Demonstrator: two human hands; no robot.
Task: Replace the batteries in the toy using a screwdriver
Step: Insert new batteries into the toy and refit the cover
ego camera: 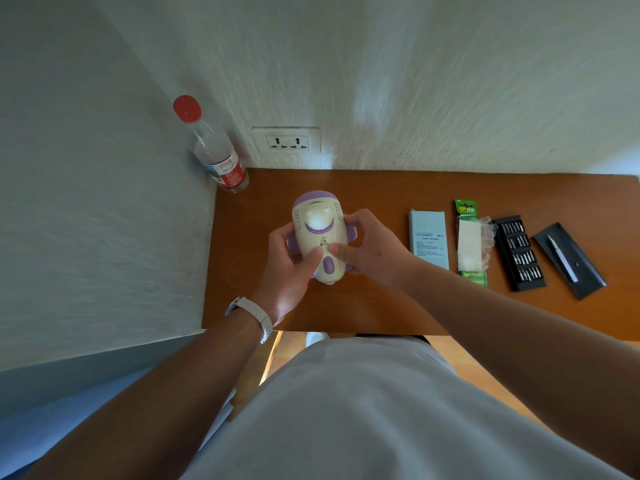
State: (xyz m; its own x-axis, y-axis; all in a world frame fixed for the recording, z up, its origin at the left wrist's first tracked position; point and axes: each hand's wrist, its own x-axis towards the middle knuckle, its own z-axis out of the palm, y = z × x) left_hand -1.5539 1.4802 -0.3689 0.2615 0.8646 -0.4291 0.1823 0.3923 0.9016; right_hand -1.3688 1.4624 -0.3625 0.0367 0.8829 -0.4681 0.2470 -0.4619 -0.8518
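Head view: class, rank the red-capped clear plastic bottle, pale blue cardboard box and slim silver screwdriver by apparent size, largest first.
1. red-capped clear plastic bottle
2. pale blue cardboard box
3. slim silver screwdriver
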